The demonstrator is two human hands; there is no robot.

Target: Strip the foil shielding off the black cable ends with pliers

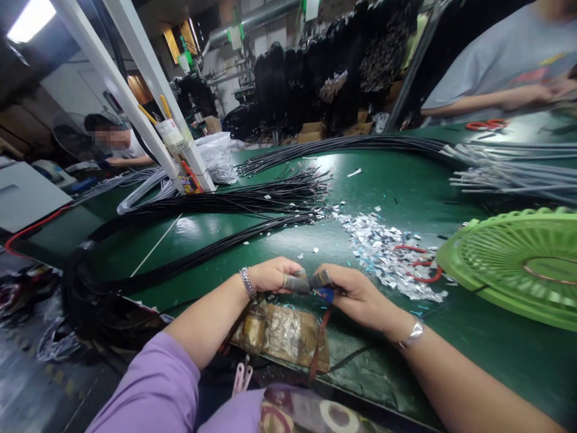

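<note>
Over the front edge of the table, my left hand [274, 275] and my right hand [358, 293] meet with thumbs and fingers pinched together. Grey wrappings cover the tips of several fingers on both. Whatever the left fingers grip is hidden by them. A small blue piece [325, 294] shows under the right fingertips, too little of it to name. Below the hands lies a worn brown pad [286, 337] covered in shiny tape, with a reddish-brown strap [320, 346] hanging across it. A thin black cable [354, 356] runs below my right hand.
Bundles of black cables [216, 240] curve over the green table [396, 171] from the left. Silver foil scraps [378, 246] lie beyond my hands, with red-handled scissors [421, 267] among them. A green fan [518, 258] and grey cables [518, 171] occupy the right. Two people sit across.
</note>
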